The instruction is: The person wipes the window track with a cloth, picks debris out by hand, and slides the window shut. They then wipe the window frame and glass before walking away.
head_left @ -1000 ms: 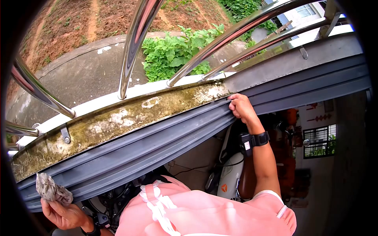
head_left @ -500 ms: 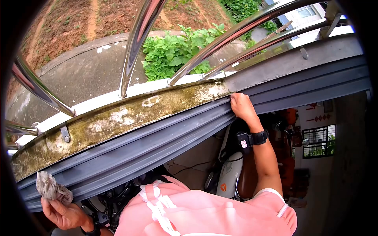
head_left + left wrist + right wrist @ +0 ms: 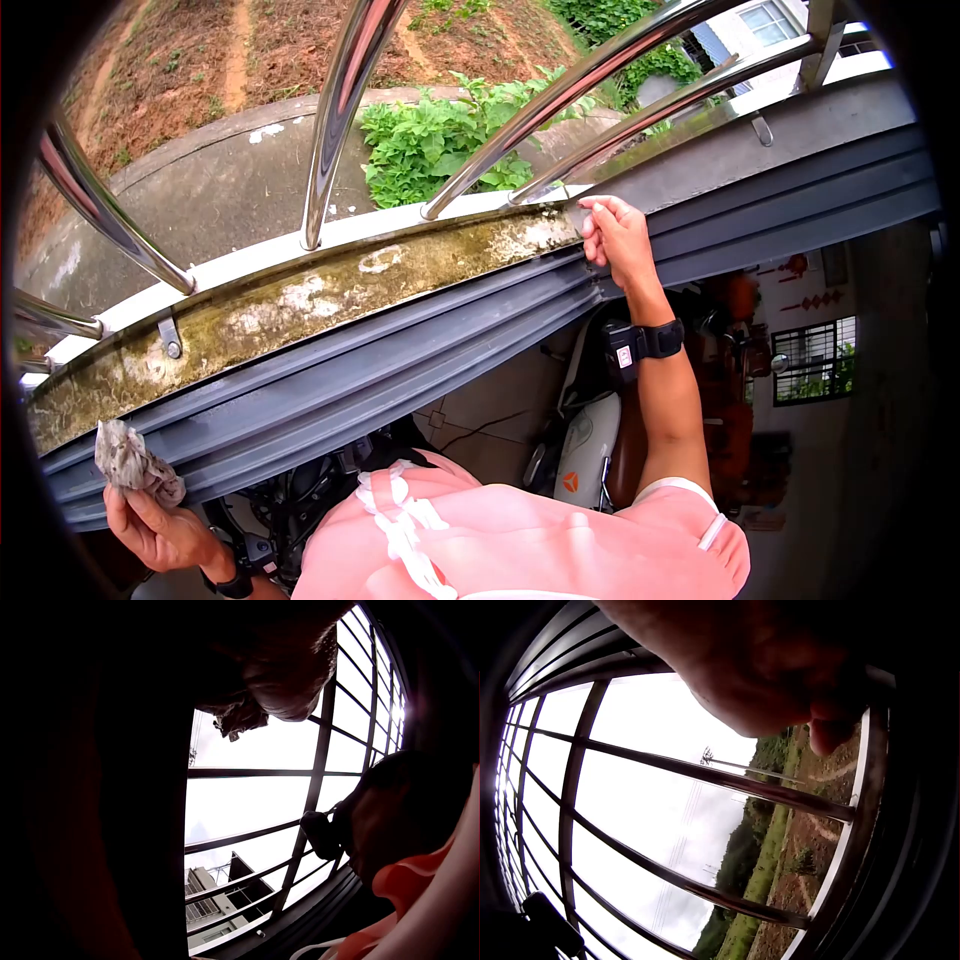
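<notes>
A crumpled grey rag (image 3: 138, 468) is pinched upright between the fingers and thumb of my left hand (image 3: 168, 538), at the lower left near the grey metal window track (image 3: 330, 350). In the left wrist view the rag (image 3: 238, 720) hangs dark against the bright sky. My right hand (image 3: 622, 245) is over the track where two grooved sections meet, its fingers bent and the index fingertip above the stained concrete sill (image 3: 440, 255). I cannot tell whether anything small sits between those fingertips. In the right wrist view the right hand (image 3: 757, 682) shows curled, largely in shadow.
Curved steel bars (image 3: 340, 120) rise from a white ledge (image 3: 250, 262) beyond the sill. A metal bracket (image 3: 168, 335) sticks up at the left, and another (image 3: 763, 130) at the right. Below the track, a white and brown scooter (image 3: 588, 440) stands indoors.
My right hand has lifted off the track edge and shifted outward over the sill, its fingers turning more into view. The left hand keeps the rag in nearly the same place.
</notes>
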### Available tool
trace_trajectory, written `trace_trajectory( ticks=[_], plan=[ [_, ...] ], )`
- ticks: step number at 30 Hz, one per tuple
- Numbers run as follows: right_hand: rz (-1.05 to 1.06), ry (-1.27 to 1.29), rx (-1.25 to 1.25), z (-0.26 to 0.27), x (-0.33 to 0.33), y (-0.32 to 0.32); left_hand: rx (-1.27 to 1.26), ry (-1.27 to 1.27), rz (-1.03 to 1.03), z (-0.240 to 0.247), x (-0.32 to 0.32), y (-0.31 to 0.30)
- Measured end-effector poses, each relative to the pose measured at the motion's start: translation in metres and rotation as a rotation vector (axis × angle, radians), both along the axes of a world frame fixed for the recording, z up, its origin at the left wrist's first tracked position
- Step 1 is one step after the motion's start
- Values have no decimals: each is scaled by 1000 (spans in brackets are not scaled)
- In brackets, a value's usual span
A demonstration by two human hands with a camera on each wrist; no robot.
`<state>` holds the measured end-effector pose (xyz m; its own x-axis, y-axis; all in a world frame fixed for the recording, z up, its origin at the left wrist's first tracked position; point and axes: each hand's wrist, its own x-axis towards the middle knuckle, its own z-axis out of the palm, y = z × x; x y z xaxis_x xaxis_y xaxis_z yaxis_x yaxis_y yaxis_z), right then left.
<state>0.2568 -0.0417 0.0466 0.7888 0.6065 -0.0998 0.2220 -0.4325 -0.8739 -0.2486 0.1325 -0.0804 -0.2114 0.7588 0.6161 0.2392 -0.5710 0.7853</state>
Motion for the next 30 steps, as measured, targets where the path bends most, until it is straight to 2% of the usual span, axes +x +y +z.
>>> trace_trajectory(
  ticks=[3,8,9,11,14,17,18,23,24,25,27,30],
  plan=[
    [146,-636,-269,3,-4,13,-4,-5,-19,-2,-2,1],
    [128,-615,-114,-3,21,37,-12,-52,-65,-6,0,2],
    [306,-1092,-280,-6,32,39,-12,-61,-76,-6,1,2],
    [477,-1421,-317,-15,38,43,-15,-57,-69,-3,4,2],
    [207,-1033,-697,1,19,46,-15,-52,-79,-2,3,1],
    [256,-1084,-446,10,7,19,-2,-33,-55,-5,1,1],
    [231,-965,-589,20,-3,14,-2,-41,-63,-4,1,1],
    [283,-883,-946,4,-1,-23,13,-20,-34,-5,1,2],
    [319,-896,-935,-2,0,-25,12,-11,-20,-4,2,2],
    [221,-690,-1015,-3,-6,-21,11,-3,-6,-4,3,2],
    [274,-843,-1005,-14,-1,-27,8,8,-18,-2,5,3],
    [383,-994,-835,-24,12,-37,-21,10,-33,-2,4,5]
  ],
)
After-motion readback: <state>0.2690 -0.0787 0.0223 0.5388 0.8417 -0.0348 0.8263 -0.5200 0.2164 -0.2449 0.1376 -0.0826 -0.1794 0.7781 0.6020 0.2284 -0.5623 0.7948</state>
